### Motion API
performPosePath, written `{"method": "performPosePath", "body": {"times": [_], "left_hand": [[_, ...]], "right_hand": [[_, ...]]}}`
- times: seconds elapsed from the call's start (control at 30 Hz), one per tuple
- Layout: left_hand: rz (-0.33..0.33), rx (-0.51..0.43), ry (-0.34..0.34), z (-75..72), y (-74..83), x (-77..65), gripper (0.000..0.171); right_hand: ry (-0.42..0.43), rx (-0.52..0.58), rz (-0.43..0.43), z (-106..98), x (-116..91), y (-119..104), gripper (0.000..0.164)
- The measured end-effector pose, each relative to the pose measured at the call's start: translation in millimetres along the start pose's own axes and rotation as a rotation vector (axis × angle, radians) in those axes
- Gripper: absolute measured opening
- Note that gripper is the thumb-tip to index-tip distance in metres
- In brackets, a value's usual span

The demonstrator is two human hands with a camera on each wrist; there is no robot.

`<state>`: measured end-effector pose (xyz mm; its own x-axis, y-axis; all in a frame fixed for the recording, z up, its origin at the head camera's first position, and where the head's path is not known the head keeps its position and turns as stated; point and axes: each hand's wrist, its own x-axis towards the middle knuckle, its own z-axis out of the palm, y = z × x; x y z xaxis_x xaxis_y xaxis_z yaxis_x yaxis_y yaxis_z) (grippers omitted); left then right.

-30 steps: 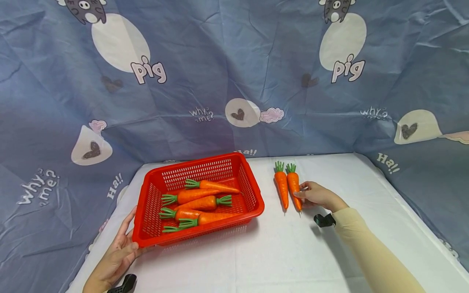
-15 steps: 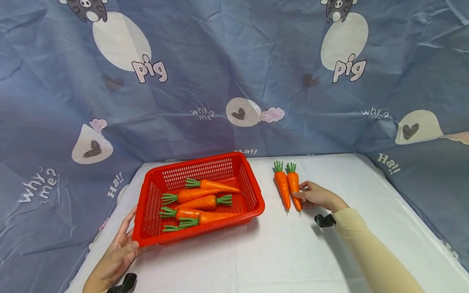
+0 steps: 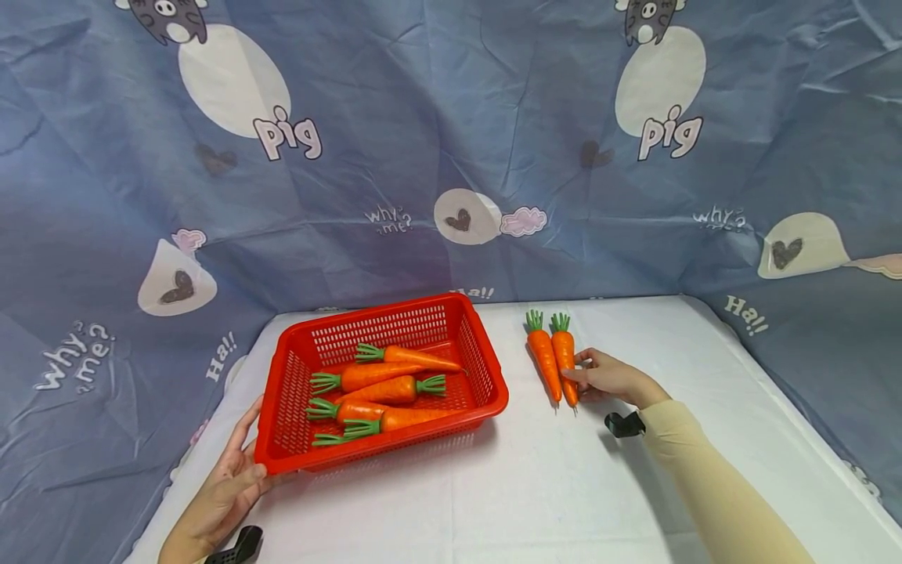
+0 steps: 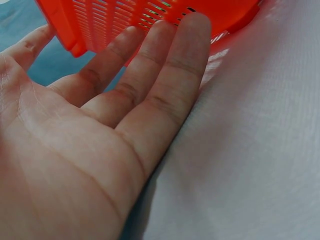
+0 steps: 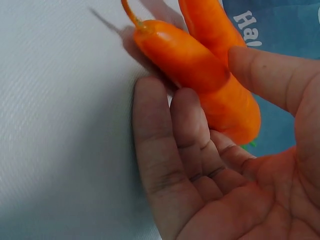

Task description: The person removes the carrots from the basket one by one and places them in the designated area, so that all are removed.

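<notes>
Two orange carrots with green tops lie side by side to the right of the red basket. My right hand (image 3: 609,376) grips the right carrot (image 3: 564,356) near its lower half, thumb on top and fingers along its side. The left carrot (image 3: 543,356) lies against it, tips close together. In the right wrist view the held carrot (image 5: 185,55) is between thumb (image 5: 265,75) and fingers. My left hand (image 3: 225,489) is at the near left corner of the red basket (image 3: 380,454), thumb at the rim. Its fingers (image 4: 185,65) lie fairly straight against the perforated side.
Inside the basket lie several carrots (image 3: 398,390), tops pointing different ways. A white cloth (image 3: 550,486) covers the table. Behind and at both sides hangs a blue printed curtain (image 3: 395,94).
The left carrot's tip has swung right towards the right carrot's tip, which has shifted slightly left. My left hand and the basket have stayed in place.
</notes>
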<state>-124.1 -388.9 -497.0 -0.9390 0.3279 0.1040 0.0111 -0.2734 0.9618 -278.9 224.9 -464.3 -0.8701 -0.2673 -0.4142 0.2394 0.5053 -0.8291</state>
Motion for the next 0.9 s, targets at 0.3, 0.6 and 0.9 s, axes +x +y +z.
{"method": "performPosePath", "body": {"times": [0.3, 0.6, 0.9], "left_hand": [[-0.015, -0.008, 0.01, 0.3, 0.2, 0.8, 0.087], [-0.008, -0.047, -0.003, -0.2, 0.2, 1.2, 0.088], [-0.006, -0.046, -0.006, -1.5, 0.1, 0.1, 0.087]], "right_hand": [[-0.005, 0.047, -0.006, -1, -1, 0, 0.062], [-0.006, 0.037, -0.011, -9, -9, -14, 0.062], [-0.007, 0.022, -0.089, -19, -13, -33, 0.067]]}}
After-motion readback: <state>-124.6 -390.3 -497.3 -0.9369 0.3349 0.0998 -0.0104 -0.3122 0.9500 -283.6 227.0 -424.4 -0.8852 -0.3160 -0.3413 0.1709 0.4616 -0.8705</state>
